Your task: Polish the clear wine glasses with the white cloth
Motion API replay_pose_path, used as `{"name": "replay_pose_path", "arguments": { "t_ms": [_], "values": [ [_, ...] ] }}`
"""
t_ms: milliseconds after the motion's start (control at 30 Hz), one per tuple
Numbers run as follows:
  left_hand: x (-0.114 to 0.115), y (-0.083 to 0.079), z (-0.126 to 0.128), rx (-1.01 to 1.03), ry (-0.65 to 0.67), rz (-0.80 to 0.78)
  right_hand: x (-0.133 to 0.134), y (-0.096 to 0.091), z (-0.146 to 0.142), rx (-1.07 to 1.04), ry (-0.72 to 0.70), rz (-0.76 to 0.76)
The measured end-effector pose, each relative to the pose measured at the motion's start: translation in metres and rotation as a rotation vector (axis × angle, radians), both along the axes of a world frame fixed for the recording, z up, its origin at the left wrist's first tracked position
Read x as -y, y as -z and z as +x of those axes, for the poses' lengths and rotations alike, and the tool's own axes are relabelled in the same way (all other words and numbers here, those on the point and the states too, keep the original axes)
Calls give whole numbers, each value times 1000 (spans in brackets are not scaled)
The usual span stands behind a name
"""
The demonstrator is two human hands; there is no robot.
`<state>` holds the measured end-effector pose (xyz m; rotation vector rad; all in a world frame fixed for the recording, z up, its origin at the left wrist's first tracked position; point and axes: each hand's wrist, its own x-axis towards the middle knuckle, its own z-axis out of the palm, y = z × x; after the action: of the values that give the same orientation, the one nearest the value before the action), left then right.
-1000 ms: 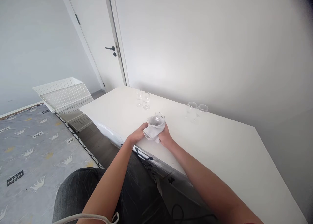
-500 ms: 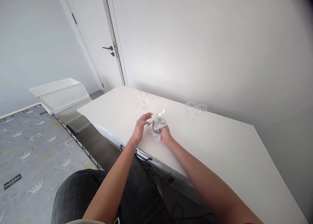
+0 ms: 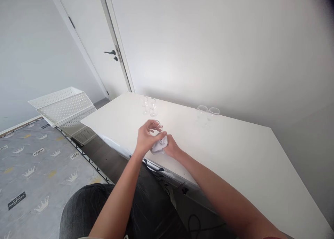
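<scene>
Near the front edge of the white table [image 3: 224, 162], my left hand [image 3: 146, 138] is wrapped round the bowl of a clear stemmed glass [image 3: 154, 126], its rim facing up. My right hand [image 3: 171, 146] grips a light grey cloth [image 3: 160, 144] bunched against the lower part of that glass. The cloth and fingers hide the glass's stem and foot. Beyond my left hand, a pair of clear stemmed glasses [image 3: 152, 106] stands upright near the far edge. Farther right stand two more clear glasses [image 3: 202, 113] with wide rims, close side by side.
Behind the table rises a white wall [image 3: 208, 51], with a white door [image 3: 91, 33] and its black handle [image 3: 110, 52] to the left. A perforated white metal rack [image 3: 65, 108] stands left of the table. A grey crown-patterned mattress [image 3: 47, 172] lies at lower left.
My left hand has closed round the glass. The glass has come nearer and to the left, its rim turned upward, and my right hand has moved left with the cloth.
</scene>
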<state>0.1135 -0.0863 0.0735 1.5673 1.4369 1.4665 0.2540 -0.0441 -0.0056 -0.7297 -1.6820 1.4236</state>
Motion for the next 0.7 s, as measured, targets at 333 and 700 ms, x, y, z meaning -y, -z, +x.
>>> {"name": "replay_pose_path", "arguments": {
  "t_ms": [333,700],
  "values": [
    [59,40,-57,162,35,-60,4,-3,-4,117,-173,48],
    [50,75,-60,299,80,76,-7,-12,-5,-209,120,-274]
  ]
}}
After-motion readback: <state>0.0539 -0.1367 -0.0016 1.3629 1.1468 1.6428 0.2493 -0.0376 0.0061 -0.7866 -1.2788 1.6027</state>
